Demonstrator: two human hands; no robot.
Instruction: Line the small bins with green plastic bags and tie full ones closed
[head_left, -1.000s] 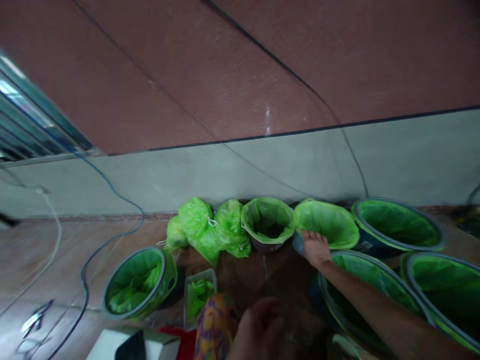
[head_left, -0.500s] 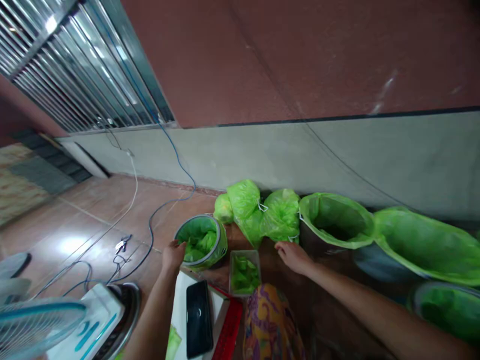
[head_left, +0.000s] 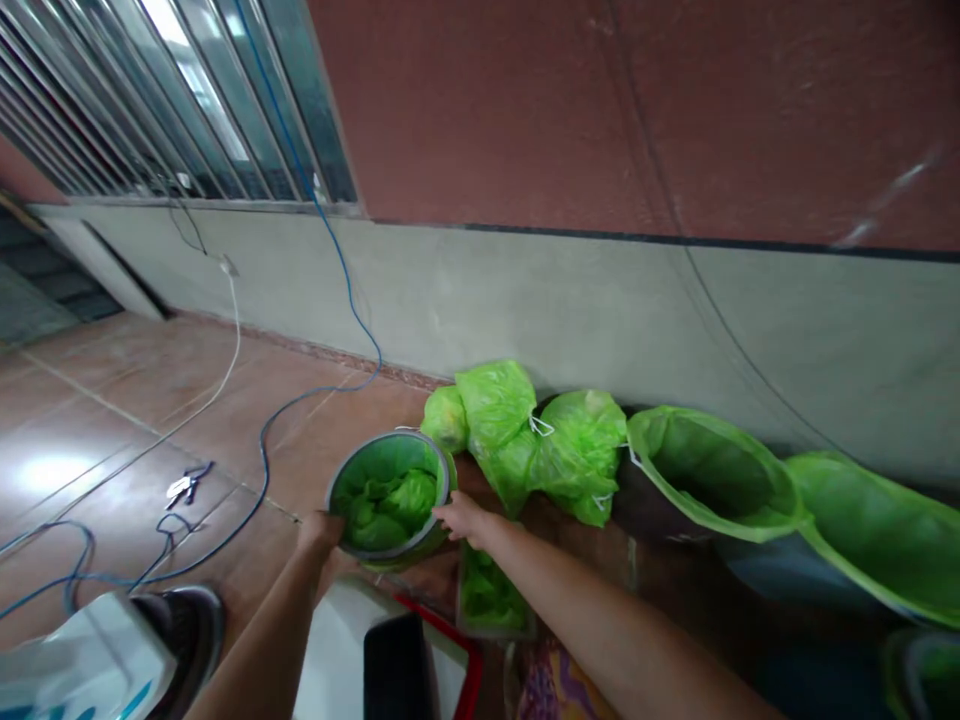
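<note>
A round trash bin [head_left: 444, 470] with a grey rim and a green liner stands on the floor, crumpled green plastic bags [head_left: 401, 505] inside it. My left hand [head_left: 321, 535] is closed on its rim at the near left. On the opposite side, my right hand [head_left: 461, 518] pinches the rim, fingertips over the edge. Under my right forearm sits a clear plastic box [head_left: 491, 600] of green plastic pieces, partly hidden. Behind the bin, tied green garbage bags [head_left: 499, 420] lean at the wall.
To the right stand larger bins with green liners [head_left: 709, 470]. A black phone [head_left: 397, 670] lies on a white box [head_left: 341, 625] near me. Blue cable [head_left: 266, 450] and keys [head_left: 187, 485] lie on the left floor. A white appliance base [head_left: 90, 650] is at lower left.
My right hand has moved left from beside the tied bags to the bin's right rim. My left hand stays at the left rim. The view has shifted somewhat.
</note>
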